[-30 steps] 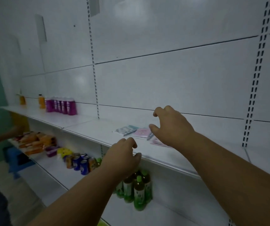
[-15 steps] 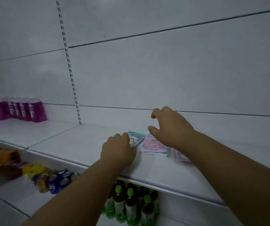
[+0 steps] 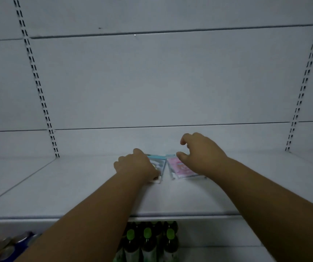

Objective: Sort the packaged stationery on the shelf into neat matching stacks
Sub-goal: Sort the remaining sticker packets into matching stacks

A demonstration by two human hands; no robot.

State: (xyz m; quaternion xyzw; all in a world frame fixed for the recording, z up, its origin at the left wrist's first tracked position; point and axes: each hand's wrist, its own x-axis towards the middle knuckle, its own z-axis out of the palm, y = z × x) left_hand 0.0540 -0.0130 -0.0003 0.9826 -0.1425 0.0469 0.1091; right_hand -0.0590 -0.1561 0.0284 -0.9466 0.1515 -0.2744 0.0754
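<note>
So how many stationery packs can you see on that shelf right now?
2: a blue pack under the left hand, and a pink pack beside it, below the right hand. More may lie hidden under the hands.

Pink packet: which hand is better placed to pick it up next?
Right. The right hand hovers over the pink packet with fingers curled open. The left hand is already down on the blue packet beside it.

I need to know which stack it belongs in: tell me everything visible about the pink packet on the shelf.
The pink packet is a flat, glossy clear sleeve holding pink printed contents, with a blue header strip at its far end. It lies flat on the white shelf, just right of a blue packet. The right hand arches over it, covering its right side; the print is too blurred to read.
</note>
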